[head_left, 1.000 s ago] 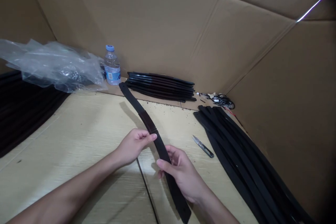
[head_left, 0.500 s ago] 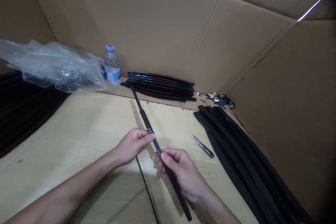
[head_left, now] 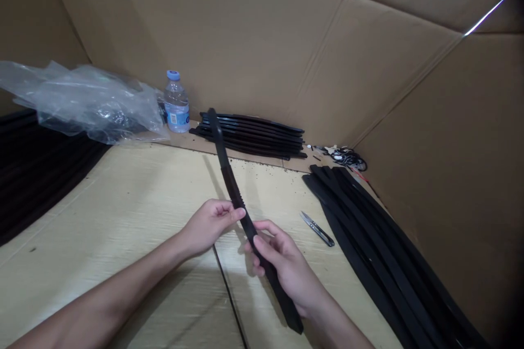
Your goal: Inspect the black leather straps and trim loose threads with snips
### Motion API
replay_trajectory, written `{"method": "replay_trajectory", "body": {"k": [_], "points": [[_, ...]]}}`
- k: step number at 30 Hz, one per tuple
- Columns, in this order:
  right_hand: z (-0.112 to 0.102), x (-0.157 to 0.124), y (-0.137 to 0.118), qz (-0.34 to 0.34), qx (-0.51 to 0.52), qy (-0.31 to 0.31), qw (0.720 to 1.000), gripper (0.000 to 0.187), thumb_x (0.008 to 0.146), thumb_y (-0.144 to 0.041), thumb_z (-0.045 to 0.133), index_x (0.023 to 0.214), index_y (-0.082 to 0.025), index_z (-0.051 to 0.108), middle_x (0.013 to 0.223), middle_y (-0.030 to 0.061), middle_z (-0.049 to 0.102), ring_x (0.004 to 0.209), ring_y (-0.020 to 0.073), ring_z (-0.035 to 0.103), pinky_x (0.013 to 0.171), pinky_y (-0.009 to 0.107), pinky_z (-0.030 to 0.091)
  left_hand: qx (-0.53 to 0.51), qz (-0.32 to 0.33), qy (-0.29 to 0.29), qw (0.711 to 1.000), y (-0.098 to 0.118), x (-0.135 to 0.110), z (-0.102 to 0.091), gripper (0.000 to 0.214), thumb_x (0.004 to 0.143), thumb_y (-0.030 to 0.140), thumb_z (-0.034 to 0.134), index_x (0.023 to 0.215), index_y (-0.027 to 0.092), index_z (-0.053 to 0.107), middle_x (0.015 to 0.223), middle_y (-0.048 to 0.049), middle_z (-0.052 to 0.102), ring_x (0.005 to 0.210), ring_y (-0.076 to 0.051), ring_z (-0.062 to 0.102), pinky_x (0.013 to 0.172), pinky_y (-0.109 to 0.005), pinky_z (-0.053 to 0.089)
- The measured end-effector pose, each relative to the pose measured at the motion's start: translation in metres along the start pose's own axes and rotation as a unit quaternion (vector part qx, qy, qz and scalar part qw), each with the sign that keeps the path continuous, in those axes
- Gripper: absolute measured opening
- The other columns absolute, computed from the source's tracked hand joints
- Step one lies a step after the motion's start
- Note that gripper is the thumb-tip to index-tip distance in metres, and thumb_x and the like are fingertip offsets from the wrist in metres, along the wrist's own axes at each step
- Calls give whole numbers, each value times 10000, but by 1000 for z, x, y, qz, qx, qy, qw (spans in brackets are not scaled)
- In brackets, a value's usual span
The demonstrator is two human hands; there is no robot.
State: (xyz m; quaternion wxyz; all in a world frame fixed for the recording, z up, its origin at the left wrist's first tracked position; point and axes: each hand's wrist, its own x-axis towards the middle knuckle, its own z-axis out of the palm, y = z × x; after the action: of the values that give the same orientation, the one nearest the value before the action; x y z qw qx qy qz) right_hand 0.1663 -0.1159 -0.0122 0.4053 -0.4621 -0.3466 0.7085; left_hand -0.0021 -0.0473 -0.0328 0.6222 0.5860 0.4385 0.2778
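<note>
Thin dark line (head_left: 230, 295) cut off at bottom, nature unclear | black strip (head_left: 248, 225) partly covered, long axis slanting far-left to near-right | left hand (head_left: 213, 224), right hand (head_left: 286, 264) both pinch it above bench (head_left: 143, 191)

I see a long black strip (head_left: 247, 224), gently curved, held aslant in midair, a brownish, ridged band near its middle

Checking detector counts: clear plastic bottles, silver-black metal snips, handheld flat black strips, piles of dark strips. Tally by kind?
Clear plastic bottle: 1
Metal snips: 1
Handheld flat black strip: 1
Dark strip piles: 3
Total: 6
</note>
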Motion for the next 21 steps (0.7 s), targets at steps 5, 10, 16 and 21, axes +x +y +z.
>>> {"method": "replay_trajectory", "body": {"k": [5,10,16,21], "points": [[0,1,5,-19,-56,3,998,309,733,-307,684,966,-131,584,765,7,532,572,52,460,535,184,417,9,-17,6,1000,-1,-1,1,450,738,514,496,597,86,499,504,41,355,497,-7,278,483,-135,229],[1,2,3,-12,-36,2,999,378,685,-324,718,931,-168,477,810,9,586,480,64,491,420,202,430,-3,-2,-1,1000,0,-3,1,442,751,493,492,556,99,451,460,50,275,460,-4,239,443,-139,180],[1,4,0,-36,-22,18,999,325,820,-469,528,763,-168,419,774,34,619,423,47,442,378,168,311,-3,-21,-5,1000,-1,-2,1,464,745,526,478,557,103,447,448,51,296,440,0,242,431,-144,168],[-3,2,2,-40,-63,40,996,360,763,-405,632,1024,-167,561,802,30,621,628,98,547,570,212,424,-7,-24,-11,1000,-3,-2,-1,466,725,535,504,555,107,431,452,53,306,437,-1,248,426,-151,169]]}}
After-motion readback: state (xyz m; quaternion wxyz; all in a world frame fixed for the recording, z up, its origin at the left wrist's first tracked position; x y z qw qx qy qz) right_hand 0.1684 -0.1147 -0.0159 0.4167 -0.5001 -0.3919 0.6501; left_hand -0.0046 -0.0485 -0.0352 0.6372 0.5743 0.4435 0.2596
